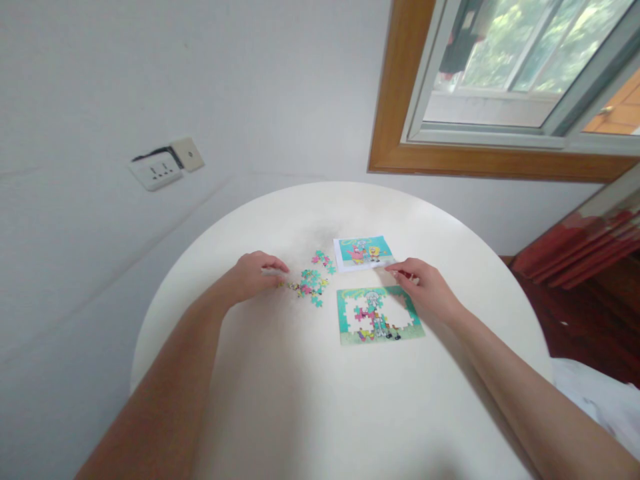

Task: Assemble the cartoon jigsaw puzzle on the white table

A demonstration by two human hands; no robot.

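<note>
A partly filled jigsaw puzzle board point(377, 317) with a green border lies on the round white table point(310, 400). Loose puzzle pieces point(313, 280) are scattered to its left. A picture card point(363, 252) showing cartoon figures lies behind the board. My left hand point(253, 275) rests curled at the left edge of the loose pieces, fingertips pinched together at a small piece. My right hand point(425, 288) sits at the board's upper right corner, fingers pressed together near the card's corner; what it holds is too small to make out.
A wall socket point(165, 165) is on the white wall behind the table. A wood-framed window point(500, 87) is at the upper right. Red-brown furniture point(585, 267) stands right of the table.
</note>
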